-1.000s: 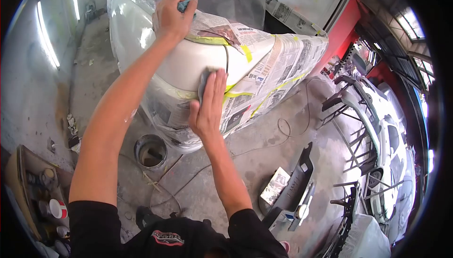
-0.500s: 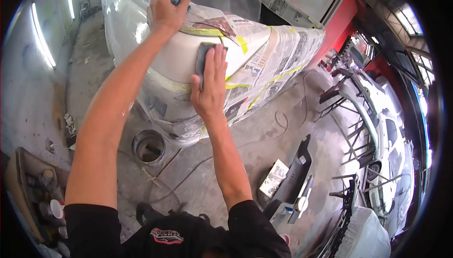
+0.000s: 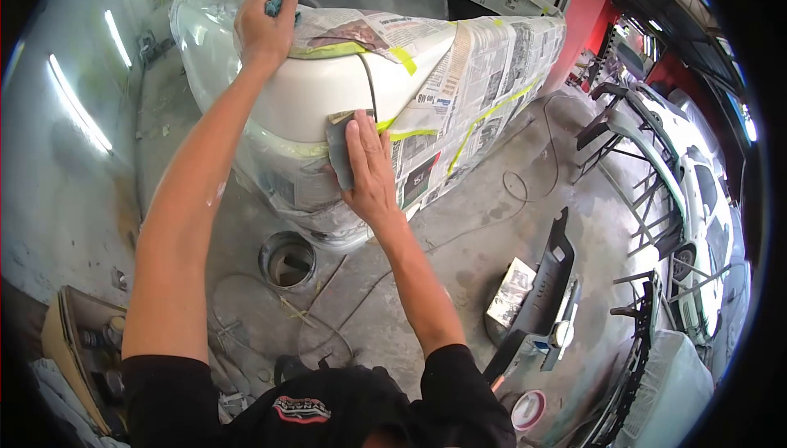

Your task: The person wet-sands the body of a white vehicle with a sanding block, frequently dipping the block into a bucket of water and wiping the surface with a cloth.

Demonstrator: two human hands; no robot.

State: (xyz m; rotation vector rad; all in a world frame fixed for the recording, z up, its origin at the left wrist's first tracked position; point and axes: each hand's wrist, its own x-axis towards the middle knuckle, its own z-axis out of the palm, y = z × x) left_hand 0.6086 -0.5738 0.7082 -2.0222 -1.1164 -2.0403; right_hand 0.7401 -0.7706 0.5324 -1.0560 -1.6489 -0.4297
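A white car body panel [image 3: 311, 95] stands before me, partly wrapped in newspaper [image 3: 500, 63], clear plastic film and yellow masking tape [image 3: 402, 60]. My right hand [image 3: 373, 165] presses a grey sheet of sandpaper [image 3: 338, 149] against the panel's lower corner, near the taped paper edge. Its fingers lie straight and close together over the sheet. Up at the panel's top edge, my left hand [image 3: 264, 34] is closed around a crumpled blue-green cloth or pad [image 3: 280, 5], most of it hidden by the fingers.
On the floor below the car stands a dark bucket [image 3: 287, 259]. A thin hose [image 3: 434, 243] trails across the concrete. To the right lie a black bumper part [image 3: 541, 284] and a round pinkish-rimmed tub [image 3: 528, 409]. Metal stands and a white car [image 3: 701, 227] are farther right.
My right hand has slid the sandpaper down the panel, from beside the upper seam to the lower corner. The left hand keeps the cloth at the top edge. My view has shifted slightly.
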